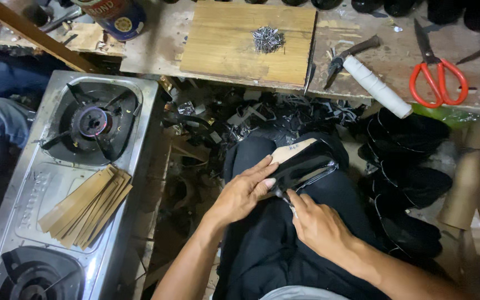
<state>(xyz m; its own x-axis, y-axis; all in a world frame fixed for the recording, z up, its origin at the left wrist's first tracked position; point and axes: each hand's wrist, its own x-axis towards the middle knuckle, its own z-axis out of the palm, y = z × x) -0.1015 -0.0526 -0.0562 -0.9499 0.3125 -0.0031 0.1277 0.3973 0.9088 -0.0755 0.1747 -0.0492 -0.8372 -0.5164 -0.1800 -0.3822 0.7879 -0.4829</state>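
One black shoe upper (pixel 302 166), toe up-right.

Glossy black shoe upper (pixel 302 168) lies tilted, sole-up, on the lap.

A glossy black shoe upper (pixel 305 168) with a pale tan sole (pixel 291 151) lies on black trousers (pixel 262 244). The scissors (pixel 438 78) have bright orange-red handles, the hammer (pixel 369 76) has a white wrapped grip, and a heap of silver-grey nails (pixel 267 39) sits on a light yellow-brown board (pixel 234 50) with fine wood grain. The stove (pixel 51 183) is dull silver steel with black burners, and tan strips (pixel 87 205) lie on it.
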